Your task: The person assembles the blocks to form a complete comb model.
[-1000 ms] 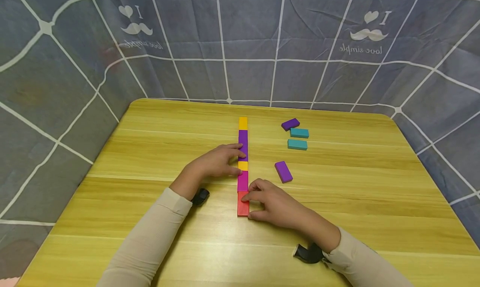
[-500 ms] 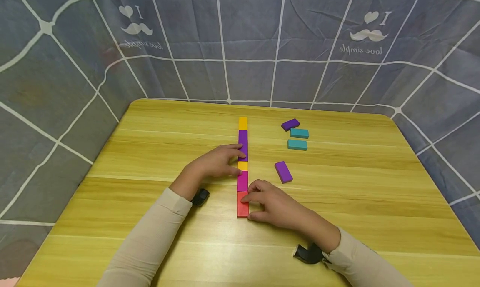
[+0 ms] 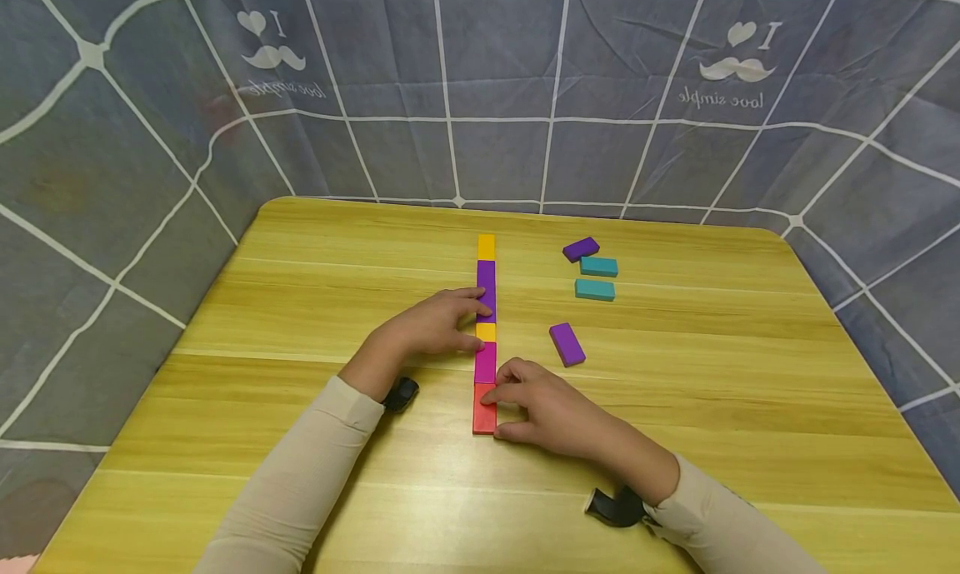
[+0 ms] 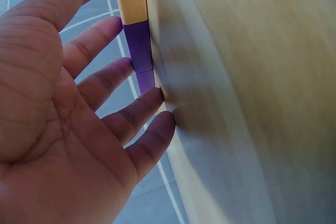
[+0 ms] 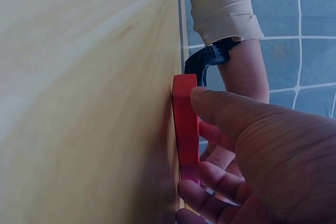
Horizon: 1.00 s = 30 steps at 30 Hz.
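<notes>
A straight row runs away from me: red block (image 3: 482,419), pink block (image 3: 485,366), yellow block (image 3: 486,332), a purple stretch (image 3: 486,276) and another yellow block (image 3: 486,247) at the far end. My left hand (image 3: 435,322) lies along the row's left side, fingertips touching the purple part and thumb by the pink block; its fingers look relaxed in the left wrist view. With my right hand (image 3: 558,411) I hold the red block at the near end, thumb at its near right corner and a finger on top. The right wrist view shows the red block (image 5: 186,129) beside the thumb.
Right of the row lie a purple block (image 3: 567,344), two teal blocks (image 3: 595,289) and a darker purple block (image 3: 581,249) touching or nearly touching the farther teal one. A grey patterned curtain (image 3: 495,157) stands behind the wooden table (image 3: 420,499).
The red block has shifted slightly left along with the right hand's fingertips. My left hand and the loose blocks have stayed in place.
</notes>
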Each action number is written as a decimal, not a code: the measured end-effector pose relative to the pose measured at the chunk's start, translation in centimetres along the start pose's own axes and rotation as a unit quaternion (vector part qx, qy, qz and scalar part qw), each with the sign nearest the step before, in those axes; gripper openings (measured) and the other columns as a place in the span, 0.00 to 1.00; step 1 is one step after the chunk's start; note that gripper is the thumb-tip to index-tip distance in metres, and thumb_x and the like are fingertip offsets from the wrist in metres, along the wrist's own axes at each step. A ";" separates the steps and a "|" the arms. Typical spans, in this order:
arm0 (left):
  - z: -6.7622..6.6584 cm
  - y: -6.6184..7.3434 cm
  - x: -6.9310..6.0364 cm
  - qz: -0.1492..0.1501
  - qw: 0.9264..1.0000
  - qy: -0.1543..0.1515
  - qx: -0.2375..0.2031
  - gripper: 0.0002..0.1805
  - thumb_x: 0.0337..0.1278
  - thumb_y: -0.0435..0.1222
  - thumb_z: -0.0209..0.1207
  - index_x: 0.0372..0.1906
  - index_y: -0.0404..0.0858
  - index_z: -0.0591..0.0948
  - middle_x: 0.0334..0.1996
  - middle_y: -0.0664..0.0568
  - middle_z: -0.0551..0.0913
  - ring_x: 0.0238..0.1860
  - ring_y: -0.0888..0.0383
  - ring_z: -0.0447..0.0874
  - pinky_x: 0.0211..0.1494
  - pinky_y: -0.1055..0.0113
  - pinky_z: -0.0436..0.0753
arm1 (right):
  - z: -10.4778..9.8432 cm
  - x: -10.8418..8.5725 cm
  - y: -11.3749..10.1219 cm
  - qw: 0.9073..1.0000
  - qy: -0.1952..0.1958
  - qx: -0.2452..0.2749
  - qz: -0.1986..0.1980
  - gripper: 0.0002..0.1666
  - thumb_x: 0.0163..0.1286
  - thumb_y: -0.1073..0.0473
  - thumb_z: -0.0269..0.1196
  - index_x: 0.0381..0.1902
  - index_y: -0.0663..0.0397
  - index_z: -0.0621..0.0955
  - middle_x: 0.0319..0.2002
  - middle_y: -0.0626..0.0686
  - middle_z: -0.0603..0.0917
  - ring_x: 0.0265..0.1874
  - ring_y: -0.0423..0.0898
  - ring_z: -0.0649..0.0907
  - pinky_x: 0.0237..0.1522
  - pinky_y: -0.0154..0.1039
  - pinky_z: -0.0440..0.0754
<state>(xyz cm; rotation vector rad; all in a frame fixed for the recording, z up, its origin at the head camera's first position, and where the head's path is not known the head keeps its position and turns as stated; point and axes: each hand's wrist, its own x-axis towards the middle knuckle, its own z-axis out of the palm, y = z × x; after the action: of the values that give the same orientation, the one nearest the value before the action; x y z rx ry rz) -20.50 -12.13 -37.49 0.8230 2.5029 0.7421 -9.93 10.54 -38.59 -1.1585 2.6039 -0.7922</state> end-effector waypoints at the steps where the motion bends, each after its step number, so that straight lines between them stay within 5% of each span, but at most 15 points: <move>1: 0.0 0.0 0.0 0.001 1.000 0.000 0.000 0.28 0.60 0.42 0.67 0.65 0.41 0.78 0.76 0.47 0.58 0.75 0.45 0.55 0.75 0.51 0.59 | 0.0 0.0 0.0 1.000 -0.001 0.001 0.000 0.18 0.63 0.50 0.72 0.50 0.41 0.86 0.46 0.41 0.73 0.42 0.38 0.72 0.44 0.34 0.74; 19: 0.2 -0.2 0.1 0.003 1.000 0.007 -0.003 0.28 0.60 0.42 0.67 0.65 0.41 0.78 0.76 0.48 0.58 0.75 0.46 0.56 0.75 0.52 0.59 | -0.8 -0.1 0.3 0.999 -0.030 0.029 0.021 0.22 0.65 0.49 0.70 0.56 0.42 0.84 0.51 0.39 0.73 0.47 0.37 0.73 0.49 0.34 0.75; 30: -0.1 -0.3 0.1 0.001 1.000 0.005 -0.005 0.32 0.60 0.45 0.67 0.68 0.40 0.74 0.77 0.45 0.57 0.76 0.45 0.54 0.75 0.51 0.57 | -5.3 -0.1 2.5 0.999 0.007 0.014 0.032 0.26 0.66 0.50 0.69 0.59 0.53 0.81 0.58 0.47 0.74 0.57 0.45 0.75 0.59 0.46 0.77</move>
<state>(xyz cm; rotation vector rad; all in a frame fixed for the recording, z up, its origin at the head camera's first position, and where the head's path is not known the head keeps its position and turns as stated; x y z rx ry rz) -20.75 -12.36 -37.60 0.8205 2.5060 0.7609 -13.41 14.09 -35.50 -1.0613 2.6183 -0.8250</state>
